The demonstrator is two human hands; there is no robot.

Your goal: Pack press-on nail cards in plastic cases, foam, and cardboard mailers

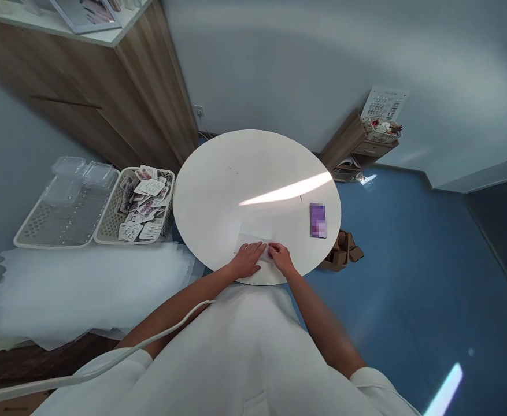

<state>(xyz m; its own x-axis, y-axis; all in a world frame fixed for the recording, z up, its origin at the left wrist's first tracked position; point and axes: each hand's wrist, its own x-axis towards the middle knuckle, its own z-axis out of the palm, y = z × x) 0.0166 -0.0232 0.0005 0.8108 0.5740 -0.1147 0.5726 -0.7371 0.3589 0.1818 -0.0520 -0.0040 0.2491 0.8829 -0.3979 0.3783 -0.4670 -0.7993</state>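
A thin, translucent plastic sheet (245, 234) lies at the near edge of the round white table (236, 173). My left hand (248, 260) rests on it palm down, fingers stretched out and pressing it to the tabletop. Close beside it, my right hand (280, 256) has its fingers pinched together at the sheet's right side. Whether the sheet is a single layer or a bag cannot be made out. Toward the table's right side lies a purple, pixelated rectangular item (318, 220), apart from both hands.
Left of the table stand a white basket (169, 199) of printed cards in packs and another basket (23, 236) with clear plastic boxes. A broad stack of translucent sheets (84, 283) lies nearer me. Brown cardboard boxes (342, 248) sit low at right. A white cable (158, 336) crosses my left arm.
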